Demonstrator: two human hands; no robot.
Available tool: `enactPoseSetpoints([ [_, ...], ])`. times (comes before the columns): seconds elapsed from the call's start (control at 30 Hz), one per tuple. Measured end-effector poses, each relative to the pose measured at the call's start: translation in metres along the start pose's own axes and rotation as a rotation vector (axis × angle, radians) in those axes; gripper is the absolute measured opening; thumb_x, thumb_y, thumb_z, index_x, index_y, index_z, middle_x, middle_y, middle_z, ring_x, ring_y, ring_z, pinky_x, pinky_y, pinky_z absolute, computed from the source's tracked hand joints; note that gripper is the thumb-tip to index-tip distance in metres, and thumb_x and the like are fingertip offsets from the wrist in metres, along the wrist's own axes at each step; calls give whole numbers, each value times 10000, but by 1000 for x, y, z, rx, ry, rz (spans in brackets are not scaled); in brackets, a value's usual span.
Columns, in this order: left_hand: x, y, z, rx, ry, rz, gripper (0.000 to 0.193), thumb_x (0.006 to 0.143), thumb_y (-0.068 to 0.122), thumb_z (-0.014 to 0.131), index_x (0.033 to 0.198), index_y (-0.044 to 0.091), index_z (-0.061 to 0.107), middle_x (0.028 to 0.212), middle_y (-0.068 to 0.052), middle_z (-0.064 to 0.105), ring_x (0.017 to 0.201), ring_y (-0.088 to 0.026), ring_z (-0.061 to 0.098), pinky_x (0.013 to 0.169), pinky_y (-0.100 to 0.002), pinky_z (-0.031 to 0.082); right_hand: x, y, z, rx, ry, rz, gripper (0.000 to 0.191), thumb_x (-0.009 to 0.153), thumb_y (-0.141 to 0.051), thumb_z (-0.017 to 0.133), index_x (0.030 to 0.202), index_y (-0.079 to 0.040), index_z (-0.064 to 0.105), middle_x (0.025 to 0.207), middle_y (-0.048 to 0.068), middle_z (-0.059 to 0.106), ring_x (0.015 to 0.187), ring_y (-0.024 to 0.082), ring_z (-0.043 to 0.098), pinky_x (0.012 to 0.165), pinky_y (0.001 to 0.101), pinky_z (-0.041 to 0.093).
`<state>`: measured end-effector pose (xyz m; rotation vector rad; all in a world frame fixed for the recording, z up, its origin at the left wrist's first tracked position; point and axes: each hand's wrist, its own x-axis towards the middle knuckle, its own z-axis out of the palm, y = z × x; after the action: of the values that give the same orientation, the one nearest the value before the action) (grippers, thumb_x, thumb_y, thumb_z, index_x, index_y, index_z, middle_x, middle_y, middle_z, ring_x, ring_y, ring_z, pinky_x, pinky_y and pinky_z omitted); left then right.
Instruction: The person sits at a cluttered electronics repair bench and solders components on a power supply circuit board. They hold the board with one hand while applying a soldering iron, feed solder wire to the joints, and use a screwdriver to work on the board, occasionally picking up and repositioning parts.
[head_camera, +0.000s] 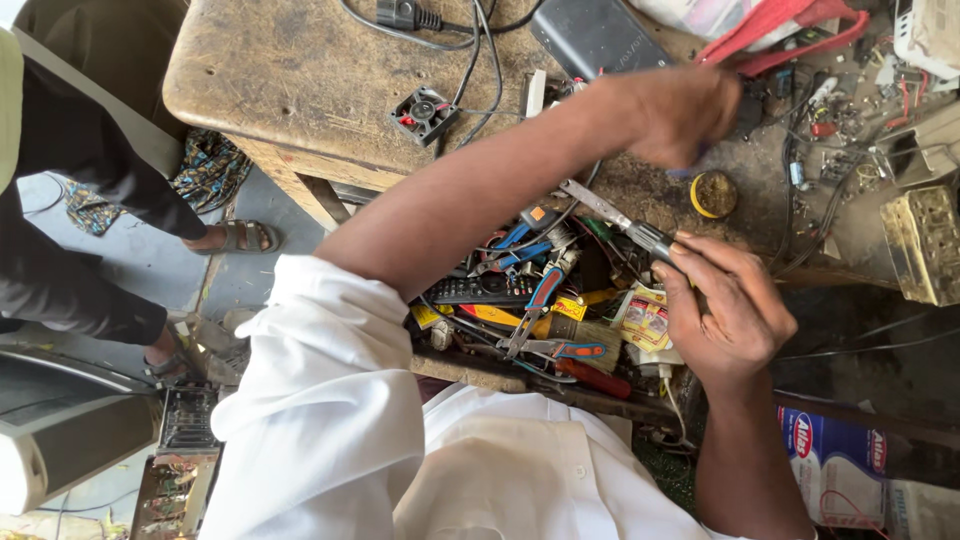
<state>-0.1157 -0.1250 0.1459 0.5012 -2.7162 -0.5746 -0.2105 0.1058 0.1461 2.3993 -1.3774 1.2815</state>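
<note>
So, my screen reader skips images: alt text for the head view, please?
Seen from above, a person's right hand holds a metal tool while the left hand reaches across a cluttered workbench, over a drawer of pliers.

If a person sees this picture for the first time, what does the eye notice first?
First the open drawer at the centre, crammed with pliers, screwdrivers and a remote control. Just above it the right hand holds a slim metal tool over the worn wooden workbench, and the left hand reaches across to the cluttered far side.
</note>
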Motion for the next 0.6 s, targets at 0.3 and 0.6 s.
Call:
enactPoseSetpoints([
  [0.3, -164, 37, -54, -586, 705, -93, 189, 1093, 180, 598, 1184, 14, 589, 878, -46, 524, 737, -120, 445, 619, -315, 415, 1, 0, -1, -22, -34, 20, 264, 954, 132, 852, 1164, 57, 709, 1155, 196, 715, 1046, 286, 736, 938, 357, 617],
  [0.6, -231, 60, 31, -1402, 961, -432, 187, 1080, 156, 603, 1194, 44, 506, 929, -16, 557, 794, -86, 542, 676, -253, 466, 10, -5, 8, -41, -37, 8, 268, 920, 136, 853, 1130, 67, 700, 1146, 210, 709, 1004, 304, 732, 892, 374, 609],
])
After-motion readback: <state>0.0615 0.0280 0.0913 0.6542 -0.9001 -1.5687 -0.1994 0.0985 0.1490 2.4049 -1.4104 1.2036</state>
